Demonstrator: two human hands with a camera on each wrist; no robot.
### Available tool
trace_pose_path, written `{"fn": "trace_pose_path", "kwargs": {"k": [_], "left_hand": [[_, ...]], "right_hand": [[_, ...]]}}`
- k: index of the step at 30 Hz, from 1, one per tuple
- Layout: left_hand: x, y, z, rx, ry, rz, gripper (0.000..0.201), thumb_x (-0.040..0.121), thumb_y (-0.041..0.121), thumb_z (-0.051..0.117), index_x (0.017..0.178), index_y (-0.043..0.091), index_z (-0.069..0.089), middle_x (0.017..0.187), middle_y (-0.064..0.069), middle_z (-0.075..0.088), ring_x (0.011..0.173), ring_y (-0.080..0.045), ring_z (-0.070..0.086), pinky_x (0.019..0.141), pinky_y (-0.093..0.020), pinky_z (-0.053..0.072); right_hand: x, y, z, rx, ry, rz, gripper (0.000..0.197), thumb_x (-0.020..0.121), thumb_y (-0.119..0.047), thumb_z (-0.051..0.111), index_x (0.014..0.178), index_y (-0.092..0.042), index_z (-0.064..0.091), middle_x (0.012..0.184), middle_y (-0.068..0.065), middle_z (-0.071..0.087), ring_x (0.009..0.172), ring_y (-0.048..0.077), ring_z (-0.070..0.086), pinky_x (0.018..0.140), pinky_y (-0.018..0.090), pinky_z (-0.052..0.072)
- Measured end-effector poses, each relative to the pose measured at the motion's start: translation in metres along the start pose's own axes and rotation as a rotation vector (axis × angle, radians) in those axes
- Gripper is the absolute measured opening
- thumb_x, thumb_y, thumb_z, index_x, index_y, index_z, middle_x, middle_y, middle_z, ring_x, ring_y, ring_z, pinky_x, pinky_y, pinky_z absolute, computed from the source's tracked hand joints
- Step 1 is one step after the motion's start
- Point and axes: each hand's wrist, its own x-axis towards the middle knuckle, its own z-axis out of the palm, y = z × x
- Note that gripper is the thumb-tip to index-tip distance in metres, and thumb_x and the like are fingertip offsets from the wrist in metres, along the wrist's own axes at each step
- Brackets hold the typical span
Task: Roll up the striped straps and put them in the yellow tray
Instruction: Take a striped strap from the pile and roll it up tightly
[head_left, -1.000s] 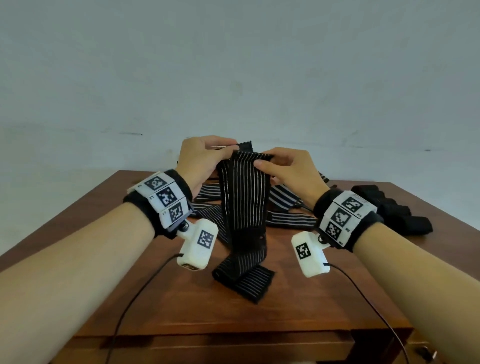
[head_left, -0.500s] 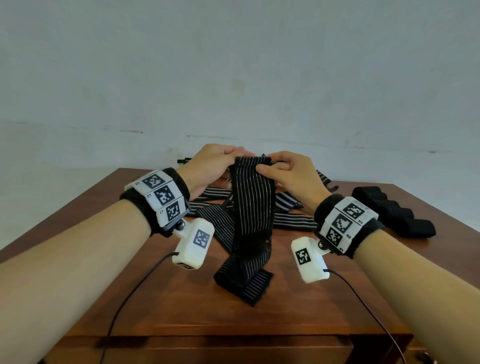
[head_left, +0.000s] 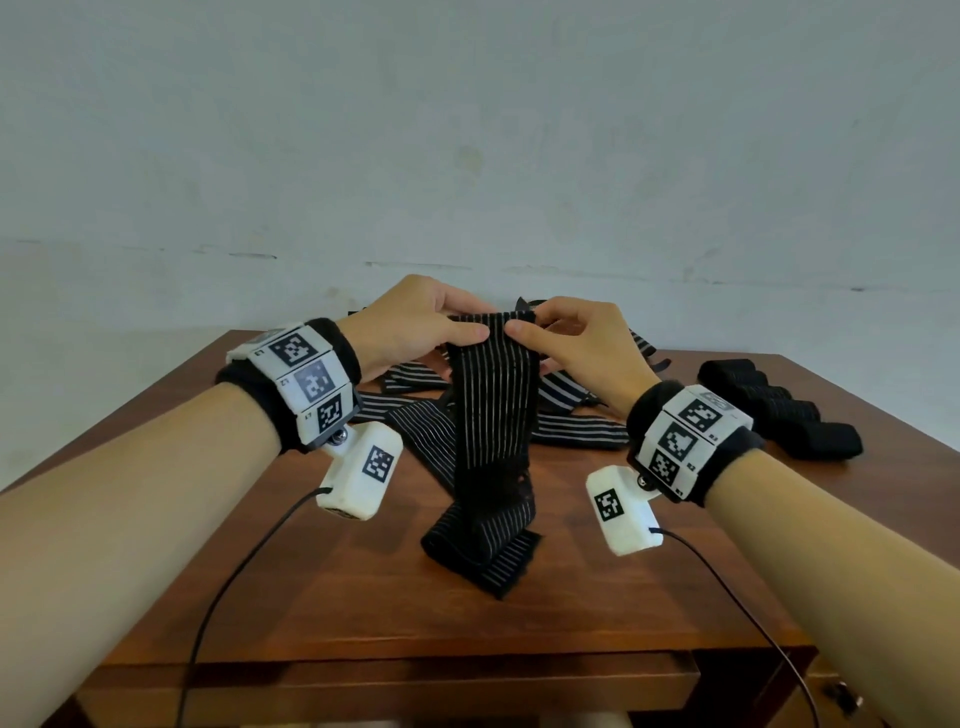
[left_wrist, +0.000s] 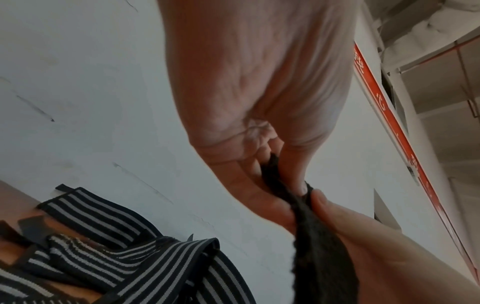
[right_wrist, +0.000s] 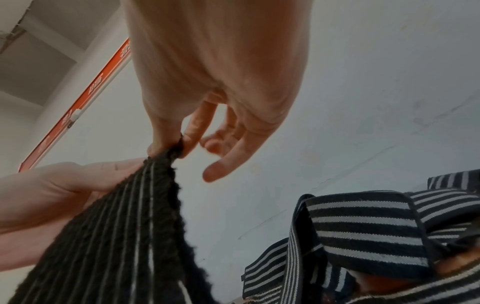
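Since a second ago: both hands have drawn closer along the strap's top edge and come down slightly. Left hand (head_left: 410, 322): thumb and fingers pinching the top edge of the striped strap (head_left: 493, 410). Strap: hanging, lower end crumpled on the wooden table (head_left: 311, 582). Right hand (head_left: 576, 343): pinching the same edge beside it. Loose straps (head_left: 576, 431): heaped behind. Rolled black bundles (head_left: 779, 410): far right. Yellow tray: not in view. Risk: first turn may start crooked if one pinch slips, giving a telescoped roll
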Motion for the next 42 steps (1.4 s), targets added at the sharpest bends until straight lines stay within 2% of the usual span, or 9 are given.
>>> {"fn": "trace_pose_path", "kwargs": {"k": [3,10,16,23,27,30,34,37,42], "left_hand": [[0.002,0.0,0.001,-0.033,0.013,-0.018,0.022,0.1,0.004,0.064,0.112,0.019,0.075,0.092,-0.002,0.079,0.077,-0.013,0.073,0.054,-0.024,0.055],[-0.002,-0.01,0.004,-0.132,-0.006,-0.081,0.023,0.1,0.016,0.066,0.121,0.011,0.073,0.111,-0.002,0.079,0.103,-0.015,0.076,0.081,-0.024,0.058],[-0.001,0.019,0.001,-0.344,0.26,0.043,0.018,0.1,0.014,0.064,0.115,0.011,0.074,0.103,0.0,0.08,0.088,-0.01,0.077,0.074,-0.026,0.061],[0.006,0.04,-0.006,-0.427,0.359,0.095,0.026,0.106,0.011,0.053,0.129,0.015,0.064,0.119,-0.005,0.072,0.107,-0.022,0.071,0.083,-0.042,0.062],[0.007,0.045,-0.004,-0.482,0.378,0.056,0.028,0.109,0.009,0.046,0.134,0.008,0.059,0.122,-0.01,0.068,0.108,-0.025,0.069,0.085,-0.041,0.059],[0.008,0.043,-0.002,-0.536,0.432,-0.002,0.022,0.109,0.007,0.046,0.126,0.005,0.06,0.125,-0.014,0.067,0.112,-0.03,0.068,0.09,-0.046,0.059],[0.013,0.037,0.002,-0.547,0.554,-0.119,0.016,0.108,0.009,0.05,0.099,0.012,0.062,0.105,-0.008,0.067,0.096,-0.025,0.067,0.079,-0.042,0.057],[0.016,0.036,0.001,-0.566,0.614,-0.162,0.02,0.107,0.009,0.052,0.088,0.013,0.057,0.099,-0.007,0.062,0.108,-0.028,0.063,0.099,-0.048,0.054],[0.013,0.034,0.003,-0.602,0.599,-0.181,0.013,0.107,0.009,0.052,0.113,0.005,0.063,0.104,-0.008,0.065,0.109,-0.03,0.065,0.1,-0.051,0.054]], "right_hand": [[-0.002,-0.002,0.001,0.06,-0.016,-0.003,0.02,0.093,-0.018,0.077,0.107,-0.004,0.077,0.096,0.011,0.079,0.087,0.017,0.077,0.071,0.03,0.064],[0.006,-0.007,-0.001,0.263,0.104,0.078,0.026,0.096,-0.022,0.073,0.107,0.002,0.072,0.097,0.012,0.078,0.084,0.019,0.076,0.065,0.027,0.06],[-0.001,-0.015,0.004,0.217,-0.32,0.17,0.03,0.101,-0.028,0.065,0.127,-0.015,0.063,0.121,0.009,0.075,0.106,0.027,0.075,0.088,0.044,0.062],[-0.015,-0.025,0.018,0.051,-0.301,0.14,0.02,0.108,-0.036,0.052,0.108,-0.022,0.067,0.091,-0.003,0.077,0.08,0.014,0.076,0.065,0.033,0.06],[-0.025,-0.016,0.02,0.071,-0.388,0.186,0.03,0.102,-0.023,0.065,0.131,-0.016,0.061,0.121,0.007,0.073,0.102,0.022,0.075,0.069,0.035,0.063],[-0.037,-0.007,0.026,0.051,-0.49,0.353,0.022,0.106,-0.024,0.056,0.127,-0.016,0.06,0.123,0.011,0.071,0.1,0.029,0.074,0.063,0.036,0.062],[-0.053,0.002,0.028,0.143,-0.644,0.447,0.028,0.104,-0.02,0.061,0.131,-0.014,0.062,0.132,0.013,0.07,0.114,0.028,0.07,0.088,0.038,0.061],[-0.057,0.006,0.026,0.12,-0.715,0.458,0.038,0.101,-0.004,0.062,0.139,-0.006,0.056,0.135,0.019,0.067,0.114,0.035,0.068,0.083,0.038,0.064],[-0.058,0.007,0.024,0.215,-0.714,0.536,0.039,0.098,-0.022,0.066,0.135,-0.011,0.062,0.14,0.019,0.063,0.129,0.041,0.06,0.11,0.059,0.045]]}}
